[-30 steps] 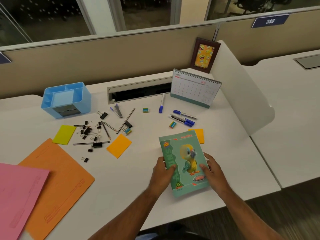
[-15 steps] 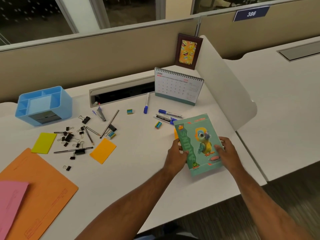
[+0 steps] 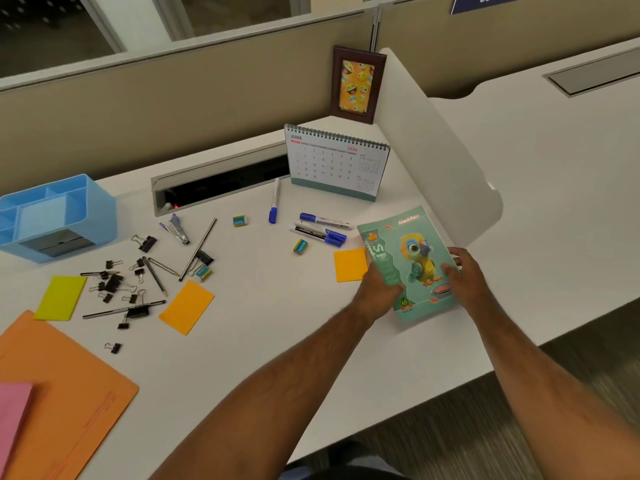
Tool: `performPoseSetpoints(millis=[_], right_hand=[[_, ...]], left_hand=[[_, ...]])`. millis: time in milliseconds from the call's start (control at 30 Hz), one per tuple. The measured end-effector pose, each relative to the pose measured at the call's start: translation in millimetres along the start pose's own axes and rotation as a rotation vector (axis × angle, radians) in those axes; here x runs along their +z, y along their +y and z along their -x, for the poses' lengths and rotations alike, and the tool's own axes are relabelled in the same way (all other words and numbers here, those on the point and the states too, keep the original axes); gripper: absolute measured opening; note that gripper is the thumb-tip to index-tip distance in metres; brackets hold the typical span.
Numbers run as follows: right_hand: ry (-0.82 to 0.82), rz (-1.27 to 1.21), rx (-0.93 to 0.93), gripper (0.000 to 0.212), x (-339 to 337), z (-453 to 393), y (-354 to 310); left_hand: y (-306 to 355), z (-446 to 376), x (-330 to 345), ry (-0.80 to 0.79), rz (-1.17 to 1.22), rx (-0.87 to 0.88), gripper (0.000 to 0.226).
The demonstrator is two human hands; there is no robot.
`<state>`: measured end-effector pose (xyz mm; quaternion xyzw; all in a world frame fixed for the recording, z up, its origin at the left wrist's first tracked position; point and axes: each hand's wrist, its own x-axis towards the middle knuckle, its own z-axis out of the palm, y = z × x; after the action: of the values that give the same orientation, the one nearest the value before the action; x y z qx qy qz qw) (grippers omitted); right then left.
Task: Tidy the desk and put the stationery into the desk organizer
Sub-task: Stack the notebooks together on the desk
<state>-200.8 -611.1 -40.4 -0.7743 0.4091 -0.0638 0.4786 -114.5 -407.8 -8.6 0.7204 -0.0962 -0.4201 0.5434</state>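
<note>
The white bench (image 3: pixel 270 341) fills most of the view; its left and near edges run out of frame. A white divider (image 3: pixel 433 150) stands along its right side. At lower left an orange folder (image 3: pixel 59 403) is cut off by the frame edge, and a pink sheet (image 3: pixel 14 410) lying on it shows only a corner. The blue organizer (image 3: pixel 69 209) sits at far left, its left wall cropped. A desk calendar (image 3: pixel 332 161) stands at the back, with a framed picture (image 3: pixel 356 84) in the corner behind it.

The green notebook (image 3: pixel 412 261) is at the right end of the bench, just beside the divider, held between both hands. The left hand (image 3: pixel 377 289) grips its left edge, thumb on the cover, the fingers hidden beneath. The right hand (image 3: pixel 464 275) grips the right edge, thumb on the cover and fingertips curled behind. Whether the book rests on the bench or is lifted cannot be told. It overlaps one orange note (image 3: pixel 349 265); another orange note (image 3: pixel 187 306) and a yellow note (image 3: pixel 60 297) lie to the left.

Three markers (image 3: pixel 322 228) lie close together near the notebook, a fourth marker (image 3: pixel 274 200) apart. Pencils (image 3: pixel 197 249) and binder clips (image 3: pixel 114 282) are scattered mid-left, tangled and hard to count. Small erasers (image 3: pixel 300 246) are too blurred to read.
</note>
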Motion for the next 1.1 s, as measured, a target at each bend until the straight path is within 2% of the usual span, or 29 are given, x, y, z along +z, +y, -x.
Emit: performPoseSetpoints(millis=[233,367,500,667,733,800,867,933,1033,1100], right_hand=[[0.004,0.058,0.010,0.029,2,-13,13],[0.053,0.144,-0.001,0.031,2,-26,30],[0.088,0.236,-0.001,0.034,4,-34,42],[0.095,0.400,-0.044,0.043,6,-32,34],[0.124,0.458,-0.022,0.041,9,-20,15],[0.180,0.480,-0.015,0.036,12,-11,1],[0.207,0.458,-0.087,0.033,18,-2,-9],[0.207,0.438,-0.173,0.027,27,5,-13],[0.158,0.444,-0.277,0.024,48,16,-19],[0.105,0.463,-0.367,0.023,65,26,-25]], left_hand=[[-7,-13,9,0.062,0.078,-0.108,0.054],[-36,-41,17,0.090,0.022,-0.160,0.079],[-50,-54,21,0.076,-0.030,-0.162,0.089],[-51,-56,17,0.055,-0.083,-0.164,0.084],[-31,-37,10,0.046,-0.116,-0.158,0.083],[-8,-15,3,0.012,-0.171,-0.135,0.069],[-7,-7,-4,0.004,-0.222,-0.130,0.063],[-12,-1,-10,0.010,-0.275,-0.107,0.073],[-16,17,-27,0.000,-0.405,-0.022,0.080],[-28,29,-43,0.031,-0.507,0.061,0.075]])
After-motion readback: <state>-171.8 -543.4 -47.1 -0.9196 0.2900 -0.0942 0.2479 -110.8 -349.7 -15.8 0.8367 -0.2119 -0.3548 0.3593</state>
